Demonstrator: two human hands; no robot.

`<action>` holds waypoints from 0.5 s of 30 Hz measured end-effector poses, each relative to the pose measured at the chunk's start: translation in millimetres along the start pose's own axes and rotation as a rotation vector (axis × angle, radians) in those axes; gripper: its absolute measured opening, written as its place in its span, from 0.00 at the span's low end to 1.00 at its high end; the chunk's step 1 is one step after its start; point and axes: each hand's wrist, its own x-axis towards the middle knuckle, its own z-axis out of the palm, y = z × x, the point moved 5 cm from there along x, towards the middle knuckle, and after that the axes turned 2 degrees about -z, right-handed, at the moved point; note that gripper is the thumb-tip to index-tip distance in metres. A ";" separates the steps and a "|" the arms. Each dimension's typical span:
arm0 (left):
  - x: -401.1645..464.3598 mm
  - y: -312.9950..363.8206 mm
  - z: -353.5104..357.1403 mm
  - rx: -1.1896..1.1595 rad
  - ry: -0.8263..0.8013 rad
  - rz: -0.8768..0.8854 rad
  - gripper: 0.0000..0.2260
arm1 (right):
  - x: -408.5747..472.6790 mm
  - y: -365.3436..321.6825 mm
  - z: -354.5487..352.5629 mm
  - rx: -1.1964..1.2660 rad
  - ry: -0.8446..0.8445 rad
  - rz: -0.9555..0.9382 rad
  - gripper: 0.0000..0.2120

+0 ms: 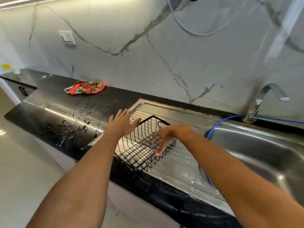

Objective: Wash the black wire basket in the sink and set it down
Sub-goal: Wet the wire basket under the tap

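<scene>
The black wire basket [139,150] rests upright on the ribbed steel drainboard [177,116], left of the sink bowl [256,145]. My left hand [122,123] hovers over the basket's left rim with fingers spread, holding nothing. Just above the basket's right side is my right hand [164,137], fingers loosely apart and pointing down; whether its fingertips touch the wire I cannot tell. Both forearms reach in from the bottom of the view.
A chrome tap [263,99] stands behind the sink, and a blue hose [220,124] runs from it into the bowl. The black countertop [54,116] on the left is wet with splashes. A red patterned cloth [85,87] lies near the marble wall.
</scene>
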 end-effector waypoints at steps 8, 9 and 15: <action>-12.9 -32.4 4.9 -0.067 0.099 -0.071 0.33 | 21.5 -6.2 34.8 -0.034 -0.048 -0.059 0.16; -11.8 -35.5 1.7 -0.072 0.110 -0.080 0.33 | 21.2 -7.0 31.7 -0.020 -0.032 -0.078 0.14; -14.7 -57.0 -18.7 -0.087 0.248 -0.158 0.33 | 12.4 -2.5 -12.6 -0.063 0.179 -0.124 0.09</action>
